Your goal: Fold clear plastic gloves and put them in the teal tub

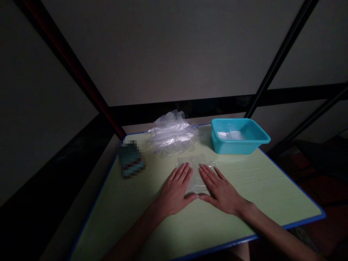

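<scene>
A clear plastic bag or sheet (196,181) lies on the table, partly covered by both hands. My left hand (176,190) rests flat on its left side, fingers stretched out. On its right side lies my right hand (220,188), also flat with the fingers extended. The two thumbs almost meet at the near edge of the plastic. Beyond the hands is a crumpled, shiny heap of clear plastic (174,134), which neither hand touches.
At the back right stands a turquoise plastic basin (235,146) with something whitish inside. A blurred-out dark item (132,159) lies at the left edge. The pale green table (261,181) has a blue rim and stands against a panelled wall (176,54).
</scene>
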The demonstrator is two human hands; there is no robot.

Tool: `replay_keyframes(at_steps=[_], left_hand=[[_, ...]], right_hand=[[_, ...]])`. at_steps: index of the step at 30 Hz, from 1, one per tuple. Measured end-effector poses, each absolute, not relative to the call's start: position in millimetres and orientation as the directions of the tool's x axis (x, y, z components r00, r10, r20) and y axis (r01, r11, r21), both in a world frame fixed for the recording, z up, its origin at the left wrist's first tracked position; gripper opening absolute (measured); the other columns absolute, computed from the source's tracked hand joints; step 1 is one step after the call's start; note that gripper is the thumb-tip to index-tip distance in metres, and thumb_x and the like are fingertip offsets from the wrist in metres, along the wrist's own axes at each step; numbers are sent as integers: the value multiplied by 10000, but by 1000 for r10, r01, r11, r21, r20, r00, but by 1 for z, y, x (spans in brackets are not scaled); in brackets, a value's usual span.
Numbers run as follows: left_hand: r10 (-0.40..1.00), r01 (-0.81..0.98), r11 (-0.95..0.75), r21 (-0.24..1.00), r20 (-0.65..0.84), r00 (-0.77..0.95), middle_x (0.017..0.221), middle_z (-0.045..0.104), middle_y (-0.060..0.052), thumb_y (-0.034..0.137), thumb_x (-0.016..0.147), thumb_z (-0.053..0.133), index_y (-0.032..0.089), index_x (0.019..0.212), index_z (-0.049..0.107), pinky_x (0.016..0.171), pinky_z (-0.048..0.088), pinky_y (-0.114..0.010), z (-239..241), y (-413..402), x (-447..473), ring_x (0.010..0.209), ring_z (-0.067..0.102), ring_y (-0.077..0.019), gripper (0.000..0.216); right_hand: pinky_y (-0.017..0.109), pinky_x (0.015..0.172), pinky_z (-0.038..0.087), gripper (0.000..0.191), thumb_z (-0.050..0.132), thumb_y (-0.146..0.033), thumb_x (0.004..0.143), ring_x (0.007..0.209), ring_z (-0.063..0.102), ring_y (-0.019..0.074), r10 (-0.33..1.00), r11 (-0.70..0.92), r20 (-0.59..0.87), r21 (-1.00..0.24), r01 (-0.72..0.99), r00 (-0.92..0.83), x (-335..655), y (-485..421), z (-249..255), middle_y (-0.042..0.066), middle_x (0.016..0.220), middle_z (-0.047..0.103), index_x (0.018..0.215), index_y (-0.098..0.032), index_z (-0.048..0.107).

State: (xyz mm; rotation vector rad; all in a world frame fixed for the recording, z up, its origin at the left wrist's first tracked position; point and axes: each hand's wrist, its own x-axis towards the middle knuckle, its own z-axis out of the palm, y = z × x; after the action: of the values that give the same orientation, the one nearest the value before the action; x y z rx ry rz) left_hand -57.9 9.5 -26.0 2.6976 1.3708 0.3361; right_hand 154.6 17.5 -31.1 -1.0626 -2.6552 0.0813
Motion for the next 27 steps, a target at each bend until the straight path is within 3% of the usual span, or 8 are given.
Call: replay_keyframes(at_steps=[3,6,10,13,16,20,24,27], left_hand=[[809,773,-588,238,175,561,1429,177,-126,471,741,528,132,1353,191,1054,146,-421,-20,8,-64,1308,126,-250,777],[817,762,-577,295,181,548,1398,279,-102,374,700,596,164,1308,314,1049,184,-409,-13,3,-69,1281,224,-246,702],[824,739,-566,367,214,525,1279,459,-113,298,642,652,157,1162,504,1021,252,-412,-10,-3,-67,1180,387,-269,558],[862,727,-507,464,264,433,1176,553,-90,232,671,621,183,1053,577,969,327,-402,-15,-1,-63,1091,476,-258,387],[928,638,-373,674,271,256,963,649,-52,155,715,537,194,862,627,847,424,-338,-16,9,-65,914,575,-209,176],[972,453,-232,861,219,83,736,658,-32,255,724,533,160,709,588,679,466,-282,5,22,-75,724,610,-179,111],[995,196,-88,977,79,52,612,621,9,348,696,558,157,649,523,545,457,-228,39,29,-83,584,610,-146,200],[995,170,26,985,-43,95,609,603,26,348,672,576,158,661,518,455,425,-185,50,39,-83,527,601,-121,199]], right_hand=[[422,1021,257,558,437,-426,841,1295,169,235,658,753,199,-203,626,-727,168,18,-16,148,1407,222,1287,-99,359],[382,975,335,267,450,-264,854,1223,331,235,623,783,195,-168,600,-758,179,19,-6,123,1307,416,1053,-134,572],[395,882,401,208,405,-125,839,1024,516,234,574,819,210,-160,551,-792,179,20,-3,101,1089,589,852,-152,611],[361,789,440,171,403,-134,816,890,563,217,659,742,241,-362,563,-713,172,21,4,97,952,620,839,-156,571],[269,627,451,140,383,-162,826,703,566,158,805,554,245,-635,538,-540,166,25,15,36,759,597,823,-176,523],[229,545,429,116,448,-259,810,619,529,127,899,355,239,-889,289,-368,158,34,34,4,675,544,744,-175,492],[214,502,440,208,546,-357,751,512,485,90,952,138,114,-988,68,-285,151,40,48,-31,570,500,723,-152,519],[185,461,435,252,622,-380,690,486,474,70,973,-24,-18,-999,-21,-229,150,40,42,-40,559,503,720,-143,541]])
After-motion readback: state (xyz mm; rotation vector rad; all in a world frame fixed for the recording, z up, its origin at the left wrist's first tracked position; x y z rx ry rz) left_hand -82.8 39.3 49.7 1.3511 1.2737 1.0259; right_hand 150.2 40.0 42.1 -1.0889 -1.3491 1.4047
